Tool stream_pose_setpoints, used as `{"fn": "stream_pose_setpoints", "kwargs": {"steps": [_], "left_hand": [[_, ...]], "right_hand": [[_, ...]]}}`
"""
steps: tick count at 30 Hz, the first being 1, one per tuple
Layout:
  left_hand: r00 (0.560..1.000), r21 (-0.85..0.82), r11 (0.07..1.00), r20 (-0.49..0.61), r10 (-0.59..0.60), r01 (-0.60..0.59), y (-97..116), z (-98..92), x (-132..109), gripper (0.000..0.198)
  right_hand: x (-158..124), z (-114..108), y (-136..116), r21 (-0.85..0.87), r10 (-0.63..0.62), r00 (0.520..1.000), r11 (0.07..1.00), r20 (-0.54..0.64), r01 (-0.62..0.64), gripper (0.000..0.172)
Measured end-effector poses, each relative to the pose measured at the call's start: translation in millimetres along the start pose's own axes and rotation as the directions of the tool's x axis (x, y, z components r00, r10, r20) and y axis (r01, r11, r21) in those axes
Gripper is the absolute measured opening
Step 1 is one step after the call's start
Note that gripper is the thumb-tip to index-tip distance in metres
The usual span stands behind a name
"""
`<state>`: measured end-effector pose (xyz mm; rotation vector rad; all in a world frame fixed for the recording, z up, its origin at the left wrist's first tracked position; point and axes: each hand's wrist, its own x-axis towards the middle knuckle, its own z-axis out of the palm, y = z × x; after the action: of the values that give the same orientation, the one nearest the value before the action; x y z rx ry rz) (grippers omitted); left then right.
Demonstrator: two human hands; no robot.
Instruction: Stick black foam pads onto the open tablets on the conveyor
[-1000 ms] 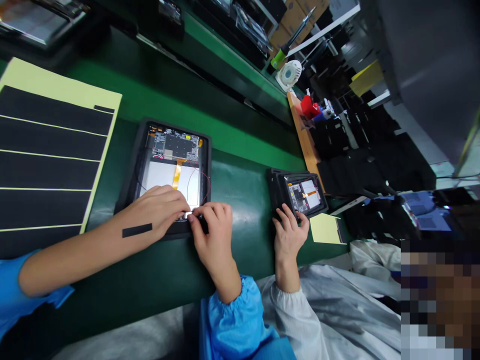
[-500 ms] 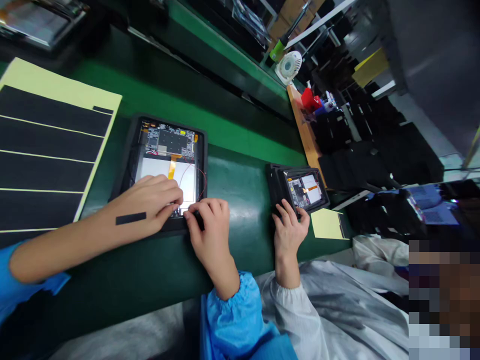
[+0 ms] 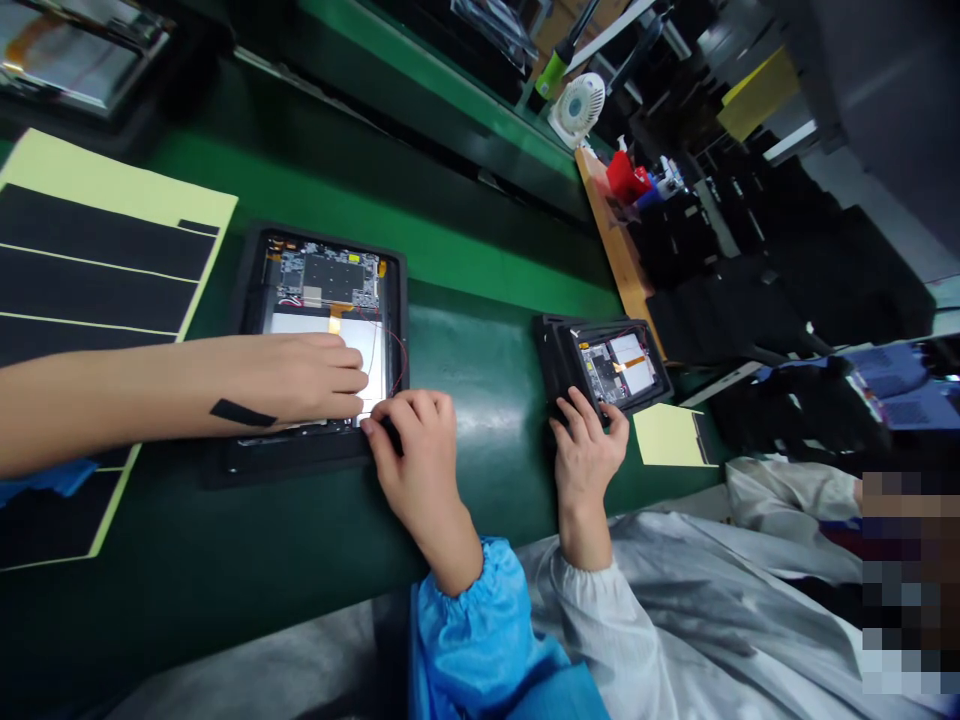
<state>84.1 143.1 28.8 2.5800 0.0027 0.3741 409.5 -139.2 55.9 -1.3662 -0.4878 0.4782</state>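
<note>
An opened tablet (image 3: 322, 290) with its circuit board and white battery showing lies in a black tray on the green belt (image 3: 465, 360). My left hand (image 3: 300, 380) lies flat over the battery, fingers stretched toward the right edge. A short black strip (image 3: 240, 412) sticks to my left wrist. My right hand (image 3: 412, 450) is curled at the tablet's near right corner, fingertips pinched against the frame. What they pinch is too small to make out.
A yellow sheet with long black strips (image 3: 90, 290) lies to the left. A co-worker's hand (image 3: 589, 450) in a white sleeve touches a second opened tablet (image 3: 611, 365), beside a small yellow pad (image 3: 667, 435). A white fan (image 3: 581, 105) stands at the back.
My left hand has flattened and slid up over the battery, and my forearm has swung to lie level. My right hand stays at the corner. The view has shifted slightly.
</note>
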Motion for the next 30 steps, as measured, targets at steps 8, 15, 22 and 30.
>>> {"fn": "stream_pose_setpoints", "kwargs": {"steps": [8,15,22,30], "left_hand": [[0.956,-0.107,0.979,0.219,0.194,-0.175,-17,-9.8,9,0.028],[0.968,-0.184,0.978,0.209,0.139,-0.101,-10,-17.0,8,0.049],[0.997,-0.041,0.997,0.008,0.072,-0.071,11,-11.5,8,0.048],[0.996,0.132,0.991,-0.082,0.047,-0.036,23,0.4,-1,0.040]], "right_hand": [[9,-11,15,0.008,-0.036,0.999,0.999,-0.037,0.036,0.022],[8,-10,15,0.029,-0.005,1.000,1.000,-0.029,0.006,0.023],[9,-12,17,0.052,0.008,0.999,0.999,-0.042,-0.006,0.021],[7,-9,16,0.046,0.011,0.998,0.999,-0.059,-0.008,0.023]]}}
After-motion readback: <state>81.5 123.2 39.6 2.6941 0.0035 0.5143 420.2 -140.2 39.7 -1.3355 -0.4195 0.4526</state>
